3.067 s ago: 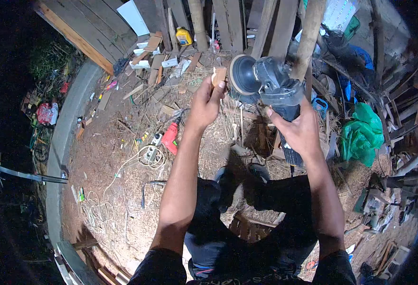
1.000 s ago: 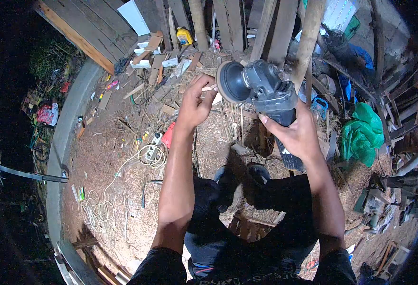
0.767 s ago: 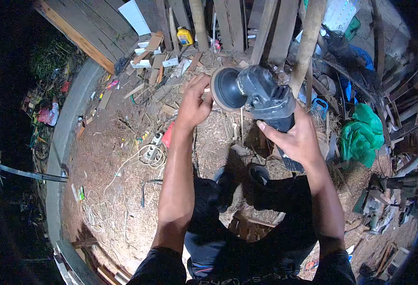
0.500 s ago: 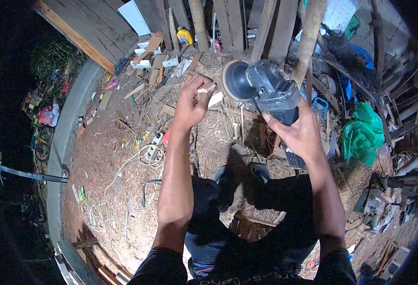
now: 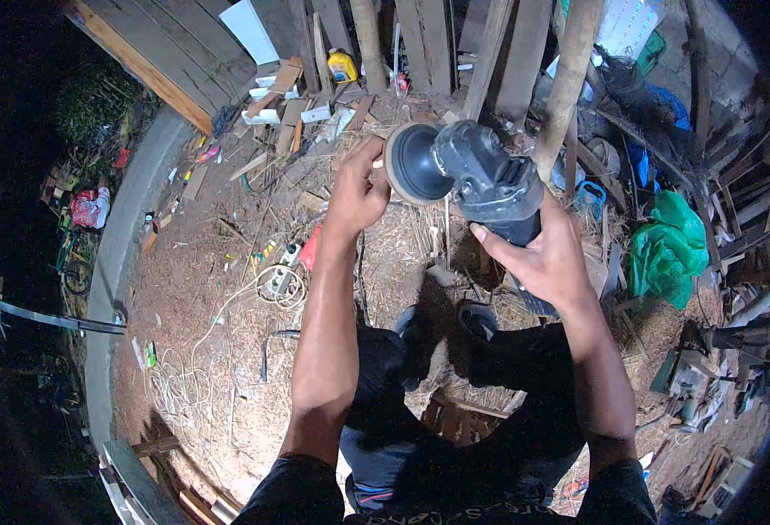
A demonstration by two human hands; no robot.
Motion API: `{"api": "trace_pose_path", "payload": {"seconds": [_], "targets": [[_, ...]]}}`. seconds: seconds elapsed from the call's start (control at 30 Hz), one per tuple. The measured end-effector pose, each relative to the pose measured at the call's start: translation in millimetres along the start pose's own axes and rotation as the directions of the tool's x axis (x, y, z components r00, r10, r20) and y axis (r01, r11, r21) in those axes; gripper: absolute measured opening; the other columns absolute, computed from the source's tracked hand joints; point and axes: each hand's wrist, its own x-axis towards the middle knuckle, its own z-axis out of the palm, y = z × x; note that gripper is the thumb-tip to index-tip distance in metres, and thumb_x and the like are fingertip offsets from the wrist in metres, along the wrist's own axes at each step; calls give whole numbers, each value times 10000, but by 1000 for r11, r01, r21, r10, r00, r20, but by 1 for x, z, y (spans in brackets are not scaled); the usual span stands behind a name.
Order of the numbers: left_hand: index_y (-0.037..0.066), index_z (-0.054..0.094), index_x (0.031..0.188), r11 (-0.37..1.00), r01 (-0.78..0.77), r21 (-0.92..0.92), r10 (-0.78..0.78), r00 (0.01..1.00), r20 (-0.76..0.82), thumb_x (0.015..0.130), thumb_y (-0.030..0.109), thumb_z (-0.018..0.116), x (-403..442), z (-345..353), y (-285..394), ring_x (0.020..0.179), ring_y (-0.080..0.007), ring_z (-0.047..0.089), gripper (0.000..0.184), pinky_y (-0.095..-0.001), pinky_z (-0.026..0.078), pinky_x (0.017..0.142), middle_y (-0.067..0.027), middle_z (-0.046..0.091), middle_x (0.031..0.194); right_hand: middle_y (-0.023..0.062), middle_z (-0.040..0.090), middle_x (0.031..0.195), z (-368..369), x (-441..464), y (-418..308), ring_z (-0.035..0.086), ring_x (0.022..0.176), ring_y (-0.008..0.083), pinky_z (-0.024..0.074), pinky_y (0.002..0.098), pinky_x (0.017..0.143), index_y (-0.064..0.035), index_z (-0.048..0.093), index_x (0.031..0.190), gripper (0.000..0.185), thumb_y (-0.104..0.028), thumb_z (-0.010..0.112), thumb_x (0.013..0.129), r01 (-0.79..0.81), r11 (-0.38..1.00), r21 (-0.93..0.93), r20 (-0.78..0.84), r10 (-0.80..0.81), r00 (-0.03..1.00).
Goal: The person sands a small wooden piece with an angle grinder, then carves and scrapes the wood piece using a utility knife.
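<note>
My right hand [image 5: 549,258] is wrapped round the body of a dark angle grinder [image 5: 488,175], which I hold up in front of me. A round sanding disc on a black backing pad [image 5: 418,164] faces left from its head. Closed fingers of my left hand [image 5: 356,194] pinch a small pale piece of wood [image 5: 379,164], mostly hidden by the fingers and the disc. The disc's edge is right beside the piece; whether they touch I cannot tell.
Sawdust and wood scraps cover the ground. A power strip [image 5: 285,269] with a coiled cord lies left of my legs. Upright planks [image 5: 424,44] and a yellow bottle [image 5: 342,66] stand ahead. On the right lies a green plastic sheet [image 5: 669,249]. A concrete kerb [image 5: 109,262] curves along the left.
The grinder has moved left, bringing its disc up to my left hand's fingertips. The pale piece, plainly visible before, is now mostly covered. My left hand has barely moved.
</note>
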Motion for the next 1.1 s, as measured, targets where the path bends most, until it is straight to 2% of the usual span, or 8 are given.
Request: {"api": "trace_pose_path", "payload": {"seconds": [0.17, 0.27, 0.33, 0.47, 0.67, 0.87, 0.97, 1.1], "targets": [[-6, 565, 900, 987, 90, -131, -92, 996, -9, 788, 15, 556, -3, -1, 7, 819, -276, 565, 114, -360, 425, 748, -135, 567, 832, 115, 679, 1088, -1, 2, 0, 634, 990, 152, 484, 324, 923, 26, 543, 1226, 520, -34, 772, 763, -13, 999, 37, -73, 16, 997], [15, 557, 911, 954, 247, -172, -233, 968, 94, 912, 76, 557, -3, -11, 16, 887, -123, 519, 60, -270, 407, 809, -36, 544, 844, 118, 686, 1077, -6, 5, 5, 645, 969, 159, 489, 329, 914, 30, 551, 1206, 498, -51, 773, 768, -59, 998, -17, -115, 57, 992], [18, 560, 950, 945, 281, -167, -265, 958, 112, 925, 88, 565, -3, -10, 13, 887, -118, 515, 75, -272, 411, 808, -33, 541, 874, 114, 687, 1073, -11, 6, 2, 647, 965, 159, 491, 329, 908, 30, 555, 1197, 487, -56, 774, 770, -93, 991, -99, -120, 81, 989], [6, 559, 1021, 902, 295, -316, -301, 953, 30, 902, 29, 554, -2, 4, 14, 822, -172, 546, 121, -303, 431, 755, -94, 578, 855, 114, 688, 1060, -5, 5, 7, 646, 970, 150, 492, 316, 900, 31, 558, 1190, 472, -44, 770, 775, -35, 999, 11, -124, 37, 992], [0, 548, 1085, 989, 54, -138, -52, 998, 22, 942, 29, 505, -1, 10, 18, 842, -213, 563, 152, -324, 445, 797, -129, 592, 916, 171, 703, 1034, 5, 3, 4, 678, 980, 201, 516, 332, 876, 47, 565, 1168, 496, -112, 785, 754, 60, 994, 88, -135, -47, 990], [0, 552, 1073, 944, 202, -260, -188, 979, 78, 973, 100, 513, -4, 7, 18, 825, -223, 573, 148, -339, 455, 777, -126, 594, 886, 179, 701, 1042, 1, 6, 5, 680, 977, 205, 522, 343, 868, 47, 567, 1170, 511, -120, 792, 743, 7, 999, 38, -148, -2, 989], [-10, 568, 1184, 931, 324, -166, -295, 939, 178, 979, 49, 470, -3, -1, 22, 1071, -180, 564, 234, -322, 417, 955, -99, 634, 1109, 141, 682, 1079, -5, 8, 9, 655, 986, 178, 508, 326, 890, 33, 543, 1209, 506, -57, 772, 767, -71, 997, 24, -145, 74, 987], [7, 557, 1062, 959, 229, -168, -219, 973, 76, 981, 130, 513, -4, 8, 15, 826, -201, 570, 154, -339, 454, 765, -129, 597, 881, 121, 672, 1103, -4, 6, 7, 641, 993, 163, 500, 319, 908, 25, 536, 1224, 502, -26, 762, 779, -62, 993, 102, -115, 74, 991]]}}
